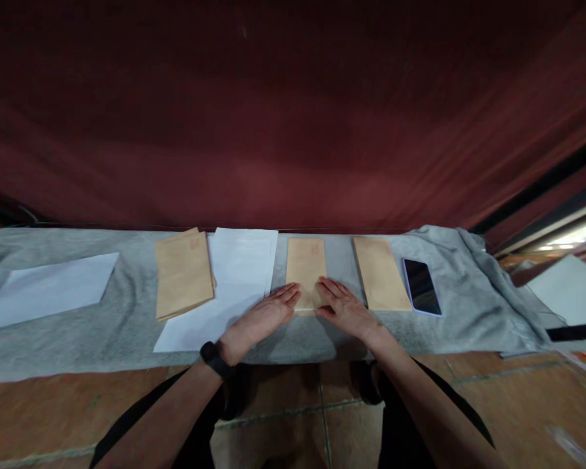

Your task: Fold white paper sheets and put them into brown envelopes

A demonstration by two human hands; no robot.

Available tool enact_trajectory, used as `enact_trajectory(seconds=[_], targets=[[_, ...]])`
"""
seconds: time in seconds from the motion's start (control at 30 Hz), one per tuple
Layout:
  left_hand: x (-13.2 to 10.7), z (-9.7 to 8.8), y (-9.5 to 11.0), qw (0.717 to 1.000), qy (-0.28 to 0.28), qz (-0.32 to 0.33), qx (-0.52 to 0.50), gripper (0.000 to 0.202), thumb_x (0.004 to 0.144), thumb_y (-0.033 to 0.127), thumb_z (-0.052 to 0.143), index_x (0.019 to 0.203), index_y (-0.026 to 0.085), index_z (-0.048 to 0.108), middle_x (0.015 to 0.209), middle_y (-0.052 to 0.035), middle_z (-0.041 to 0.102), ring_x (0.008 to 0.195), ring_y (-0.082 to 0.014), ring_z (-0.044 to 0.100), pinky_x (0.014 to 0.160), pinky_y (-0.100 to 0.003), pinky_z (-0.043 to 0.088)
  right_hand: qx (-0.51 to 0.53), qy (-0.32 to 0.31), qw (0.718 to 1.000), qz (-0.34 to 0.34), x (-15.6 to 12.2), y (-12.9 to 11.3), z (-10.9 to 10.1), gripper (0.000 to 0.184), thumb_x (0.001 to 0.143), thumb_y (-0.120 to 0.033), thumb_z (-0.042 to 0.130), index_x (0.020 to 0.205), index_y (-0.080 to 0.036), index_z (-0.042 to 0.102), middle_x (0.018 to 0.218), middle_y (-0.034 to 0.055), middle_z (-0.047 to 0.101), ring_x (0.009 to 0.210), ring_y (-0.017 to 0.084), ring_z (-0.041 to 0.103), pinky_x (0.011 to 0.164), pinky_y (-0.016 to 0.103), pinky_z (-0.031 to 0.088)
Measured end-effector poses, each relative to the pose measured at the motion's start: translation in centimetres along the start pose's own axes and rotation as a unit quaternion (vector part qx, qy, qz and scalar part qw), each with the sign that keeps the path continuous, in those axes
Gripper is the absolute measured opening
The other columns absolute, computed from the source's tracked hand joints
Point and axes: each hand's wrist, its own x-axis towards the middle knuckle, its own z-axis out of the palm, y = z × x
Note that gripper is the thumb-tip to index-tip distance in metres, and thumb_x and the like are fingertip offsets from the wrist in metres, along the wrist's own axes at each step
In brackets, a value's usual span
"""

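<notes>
A brown paper envelope (305,264) lies upright in front of me on the grey cloth, with a reddish print near its top. My left hand (268,309) rests flat on its left edge, fingers stretched out. On the right edge lies my right hand (344,307), its fingers also stretched and flat. A thin white strip of paper (305,309) shows near the envelope's lower end, between the hands. Further left, a stack of brown envelopes (183,277) lies partly over white paper sheets (241,270). Another brown envelope pile (381,273) is right of my right hand.
The grey cloth (137,339) covers a long narrow surface. A smartphone (422,285) lies at the right, and a folded white sheet (53,286) at the far left. Behind stands a dark red curtain-like wall (273,130). The tiled floor (283,430) is below.
</notes>
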Motion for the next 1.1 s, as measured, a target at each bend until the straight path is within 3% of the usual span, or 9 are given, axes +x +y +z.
enact_trajectory(seconds=[0.2,0.37,0.57,0.67,0.77,0.9,1.1], targets=[[-0.1,0.4,-0.4,1.0,0.013,0.01,0.002,0.048,0.1,0.02,0.037,0.147,0.013,0.044,0.159,-0.0122,0.04,0.148,-0.0164,0.036,0.121,-0.031,0.031,0.002,0.005,1.0,-0.007,0.0,0.1,0.2,0.062,0.094,-0.035,0.059,0.152,-0.019,0.042,0.16,0.015,0.039,0.149,0.029,0.034,0.121,0.052,0.032],[0.0,0.6,-0.5,1.0,-0.008,0.009,0.016,0.05,0.098,0.015,0.038,0.148,0.014,0.042,0.16,-0.0124,0.039,0.148,-0.0158,0.035,0.121,-0.031,0.031,-0.001,0.005,1.0,-0.005,-0.1,0.1,0.2,0.064,0.093,-0.034,0.061,0.152,-0.017,0.043,0.16,0.0159,0.039,0.149,0.029,0.035,0.122,0.051,0.03],[-0.1,-1.3,0.2,1.0,0.013,0.019,0.008,0.05,0.094,0.013,0.045,0.144,0.019,0.049,0.158,-0.0092,0.044,0.146,-0.0166,0.041,0.12,-0.033,0.034,0.022,0.031,0.999,-0.016,0.7,0.6,-0.3,0.05,0.096,-0.027,0.056,0.146,-0.023,0.052,0.152,0.0105,0.051,0.142,0.026,0.045,0.12,0.05,0.035],[0.4,-2.0,0.4,0.999,0.043,0.022,-0.017,0.039,0.097,0.019,0.047,0.134,0.022,0.06,0.146,-0.0076,0.058,0.138,-0.0181,0.051,0.119,-0.036,0.036,0.018,0.049,0.998,-0.024,1.1,0.7,0.2,0.052,0.095,-0.023,0.055,0.147,-0.022,0.05,0.153,0.0106,0.05,0.144,0.026,0.042,0.122,0.051,0.033],[1.8,-1.4,0.5,0.997,0.076,-0.002,-0.018,0.038,0.103,0.025,0.038,0.131,0.019,0.062,0.141,-0.0093,0.062,0.136,-0.0189,0.053,0.12,-0.039,0.035,0.007,0.048,0.999,-0.023,1.2,0.6,1.1,0.056,0.097,-0.026,0.052,0.152,-0.019,0.044,0.159,0.0123,0.042,0.148,0.025,0.037,0.123,0.051,0.032],[4.7,0.5,0.1,0.996,0.09,-0.026,0.0,0.048,0.105,0.028,0.029,0.148,0.015,0.046,0.157,-0.0126,0.045,0.147,-0.0189,0.038,0.122,-0.041,0.032,0.016,0.03,0.999,-0.025,1.2,0.3,1.7,0.056,0.099,-0.025,0.048,0.154,-0.019,0.04,0.16,0.0125,0.039,0.148,0.022,0.037,0.124,0.048,0.03],[9.3,1.3,-0.3,0.992,0.091,-0.078,0.034,0.053,0.104,0.028,0.028,0.152,0.012,0.041,0.161,-0.0128,0.037,0.15,-0.0229,0.032,0.124,-0.045,0.027,0.099,-0.023,0.994,-0.047,1.6,0.6,0.3,0.059,0.087,-0.014,0.063,0.144,-0.026,0.054,0.153,0.0084,0.051,0.143,0.022,0.046,0.122,0.045,0.033]])
